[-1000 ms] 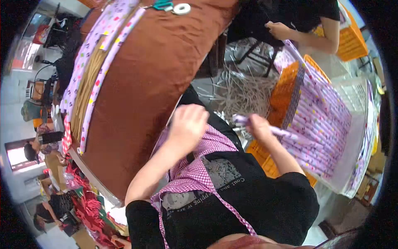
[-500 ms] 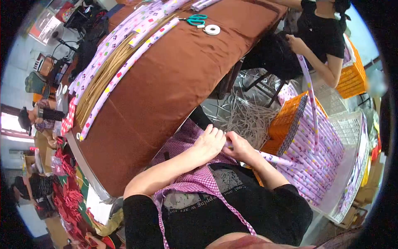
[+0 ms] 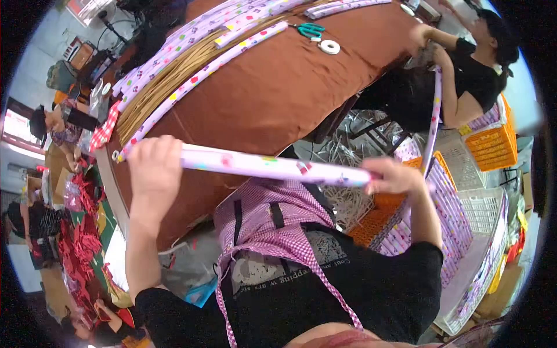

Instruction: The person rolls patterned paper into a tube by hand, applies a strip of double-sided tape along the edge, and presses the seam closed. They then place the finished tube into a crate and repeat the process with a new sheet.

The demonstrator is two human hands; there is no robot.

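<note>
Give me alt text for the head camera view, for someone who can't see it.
A person's left hand and right hand hold a patterned lilac tube in front of a brown-covered table. On it lie similar tubes, teal-handled scissors and a white ring. To the right, a co-worker in black is near crates holding more tubes.

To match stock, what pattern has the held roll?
The roll is pale lilac with scattered multicoloured motifs, clearest in the head view.

- Single head view — from above the shirt [image 3: 342, 290], steeply down and forward.
- Left hand [image 3: 155, 168], right hand [image 3: 394, 176] and tube [image 3: 272, 166] close below the lens.
- Table [image 3: 255, 87] ahead — bins [image 3: 484, 211] farther right, room curving at the edges.
</note>
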